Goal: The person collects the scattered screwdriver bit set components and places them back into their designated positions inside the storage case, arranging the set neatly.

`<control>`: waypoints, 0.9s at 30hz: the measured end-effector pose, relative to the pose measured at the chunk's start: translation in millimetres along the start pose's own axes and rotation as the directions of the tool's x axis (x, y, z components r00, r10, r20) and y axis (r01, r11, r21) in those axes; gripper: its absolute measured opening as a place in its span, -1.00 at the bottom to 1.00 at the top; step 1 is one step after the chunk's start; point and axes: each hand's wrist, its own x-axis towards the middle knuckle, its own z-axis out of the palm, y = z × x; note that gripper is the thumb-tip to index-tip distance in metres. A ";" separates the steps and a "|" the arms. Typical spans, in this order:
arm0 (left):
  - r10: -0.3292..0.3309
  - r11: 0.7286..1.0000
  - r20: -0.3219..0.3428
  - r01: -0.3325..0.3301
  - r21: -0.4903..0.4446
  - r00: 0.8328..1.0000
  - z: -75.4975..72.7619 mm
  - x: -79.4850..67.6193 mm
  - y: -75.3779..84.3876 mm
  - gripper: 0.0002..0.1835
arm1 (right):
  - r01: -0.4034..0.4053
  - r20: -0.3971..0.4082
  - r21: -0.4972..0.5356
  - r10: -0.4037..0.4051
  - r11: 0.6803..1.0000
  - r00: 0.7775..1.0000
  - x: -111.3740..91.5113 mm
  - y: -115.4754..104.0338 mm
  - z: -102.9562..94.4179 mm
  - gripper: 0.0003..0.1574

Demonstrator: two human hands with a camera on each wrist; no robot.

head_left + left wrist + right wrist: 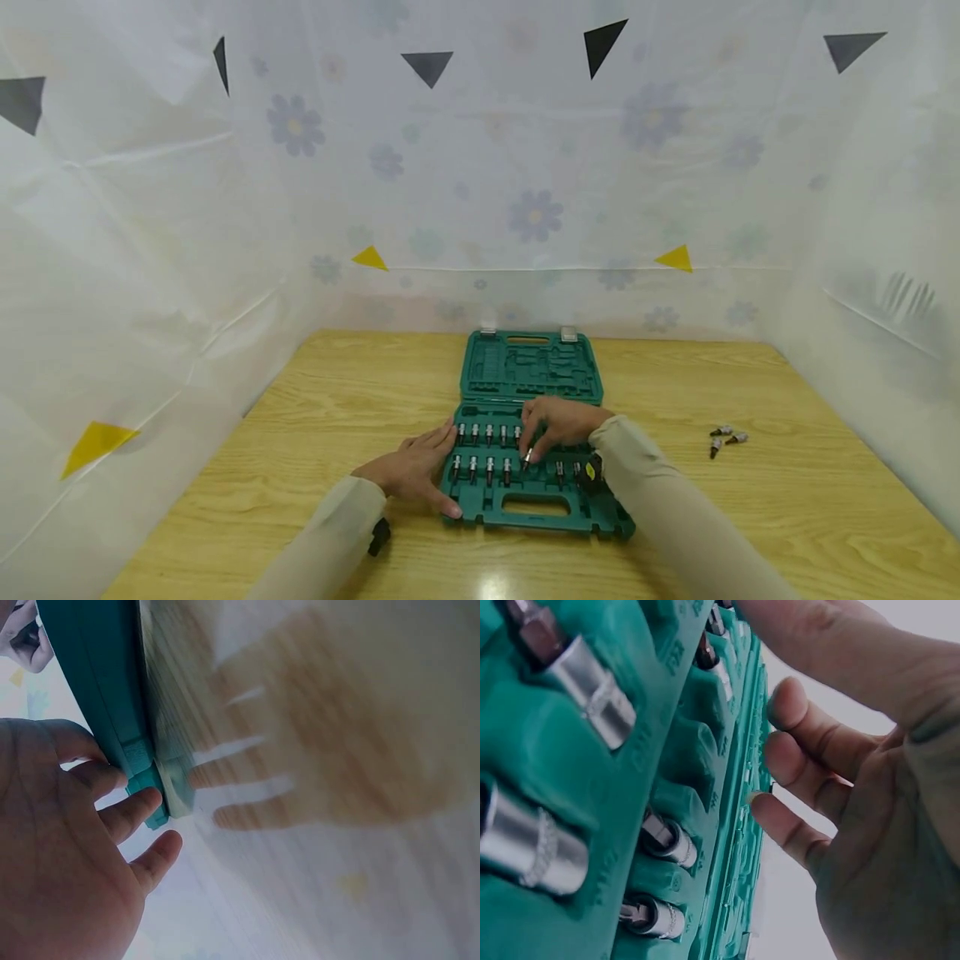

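A green plastic tool case (585,522) lies opened out on the table, with two rows of bit sockets (490,472) in its near half. My right hand (562,421) reaches over the near row and pinches one bit socket (527,459) between thumb and finger, at a slot in the middle of that row. Its other fingers (802,829) spread loosely in the right wrist view, where the pinched piece is hard to make out. At the case's left edge my left hand (415,468) rests with extended fingers, its thumb on the front left corner.
Three loose bit sockets (716,448) lie on the wooden table (360,375) to the right of the case. The case lid (528,367), with moulded recesses, lies folded back behind. White patterned sheeting (480,167) encloses the table at the back and both sides.
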 end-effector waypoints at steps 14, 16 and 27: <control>0.009 1.000 0.003 -0.009 0.019 1.000 -1.4 0.0 -0.5 0.28 | 0.019 0.063 -0.014 -0.019 1.000 0.998 10.8 -0.1 4.7 -0.91; 0.009 1.000 0.003 -0.009 0.016 1.000 -1.2 0.1 -0.7 0.28 | 0.019 0.064 0.009 -0.019 1.000 0.998 11.1 -0.3 5.3 -0.91; 0.013 0.999 0.004 -0.013 0.029 1.000 -0.8 0.5 -1.3 0.27 | 0.014 0.044 0.051 -0.017 0.999 0.999 11.5 4.6 8.9 -0.92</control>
